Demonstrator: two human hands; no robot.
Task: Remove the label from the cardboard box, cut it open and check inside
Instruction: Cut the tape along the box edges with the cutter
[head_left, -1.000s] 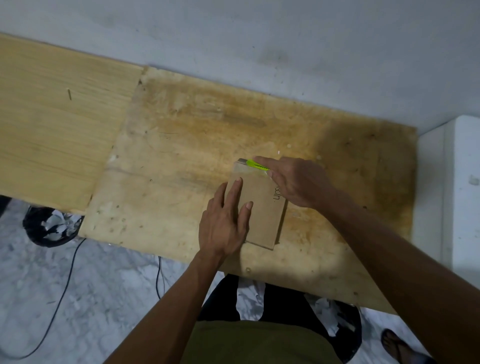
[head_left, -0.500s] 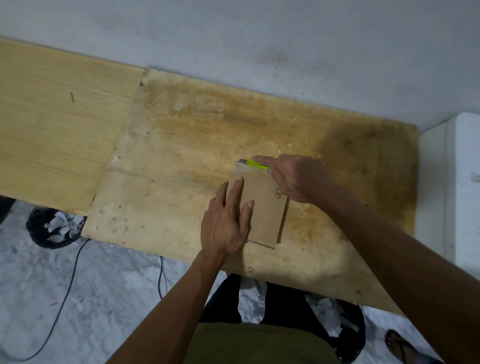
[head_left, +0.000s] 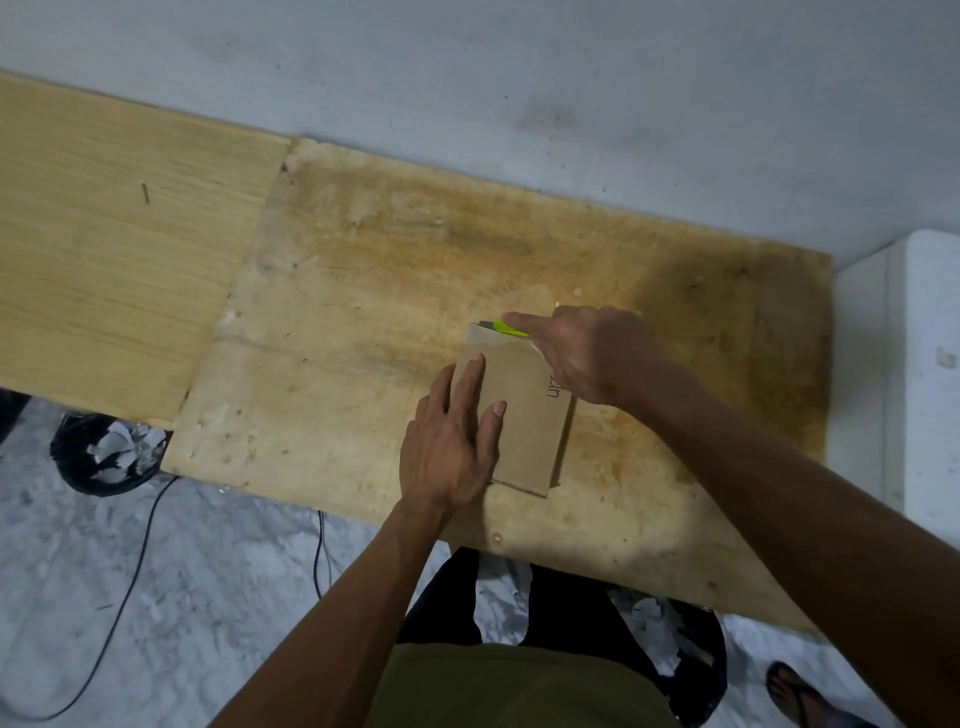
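A flat brown cardboard box (head_left: 524, 415) lies on the stained plywood table (head_left: 363, 322), long side pointing away from me, with black lettering near its right edge. My left hand (head_left: 452, 447) presses flat on the box's near left part, fingers spread. My right hand (head_left: 587, 353) grips a yellow-green utility knife (head_left: 506, 328) whose tip sits at the box's far left corner, along the far edge. The knife's handle is mostly hidden in my fist.
A lighter wooden board (head_left: 104, 249) adjoins the table on the left. A white block (head_left: 914, 374) stands at the right. Below the table are black bins with paper scraps (head_left: 111, 452), another bin (head_left: 670, 644) near my legs, and black cables (head_left: 130, 587) on the floor.
Both hands stay almost where they were. The knife tip remains at the box's far left corner; only the camera view has shifted slightly.
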